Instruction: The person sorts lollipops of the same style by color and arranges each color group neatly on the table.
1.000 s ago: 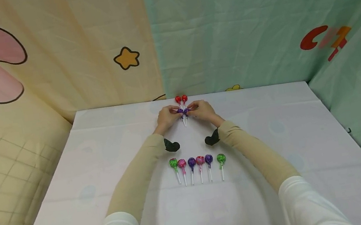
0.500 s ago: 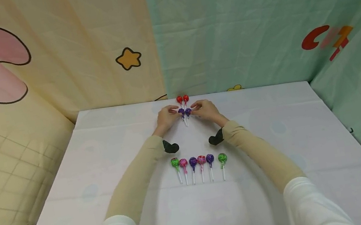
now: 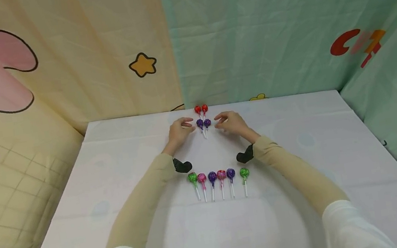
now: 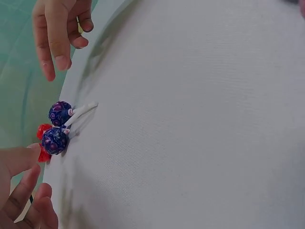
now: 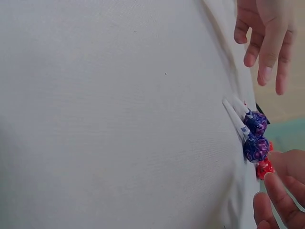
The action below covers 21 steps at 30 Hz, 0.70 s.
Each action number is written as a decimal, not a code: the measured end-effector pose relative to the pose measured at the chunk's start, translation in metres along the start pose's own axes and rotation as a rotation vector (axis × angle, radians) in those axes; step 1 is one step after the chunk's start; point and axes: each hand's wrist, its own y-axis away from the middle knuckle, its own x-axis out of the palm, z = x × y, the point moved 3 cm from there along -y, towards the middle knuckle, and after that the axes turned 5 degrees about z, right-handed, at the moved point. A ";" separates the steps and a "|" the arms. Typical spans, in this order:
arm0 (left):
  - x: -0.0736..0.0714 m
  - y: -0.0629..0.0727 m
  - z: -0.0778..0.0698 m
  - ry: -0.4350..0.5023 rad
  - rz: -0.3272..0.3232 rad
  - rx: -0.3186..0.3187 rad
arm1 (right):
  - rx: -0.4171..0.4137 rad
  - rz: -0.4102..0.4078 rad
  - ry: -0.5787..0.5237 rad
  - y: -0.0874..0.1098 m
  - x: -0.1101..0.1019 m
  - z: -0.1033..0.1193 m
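Lollipop pair in purple lies on white table between left hand and right hand, near the fingertips on each side, touching neither; both hands' fingers relaxed and parted, gripping nothing; red pair just beyond it, row of six more lollipops nearer the person, well apart from the fingers

On table: lollipop cluster behind, lollipop row before.
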 end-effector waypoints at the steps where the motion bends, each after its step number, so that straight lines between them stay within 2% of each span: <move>1: -0.001 0.002 0.000 0.007 0.001 -0.003 | -0.004 0.001 -0.002 0.002 -0.001 0.000; 7: -0.003 0.014 -0.005 0.012 0.014 -0.006 | -0.011 0.002 0.000 0.017 -0.011 0.001; 13: -0.009 0.028 -0.017 0.016 0.022 0.032 | -0.029 -0.030 -0.018 0.030 -0.024 0.000; 21: -0.012 0.047 -0.019 0.002 0.047 0.045 | -0.033 -0.003 0.011 0.050 -0.022 -0.004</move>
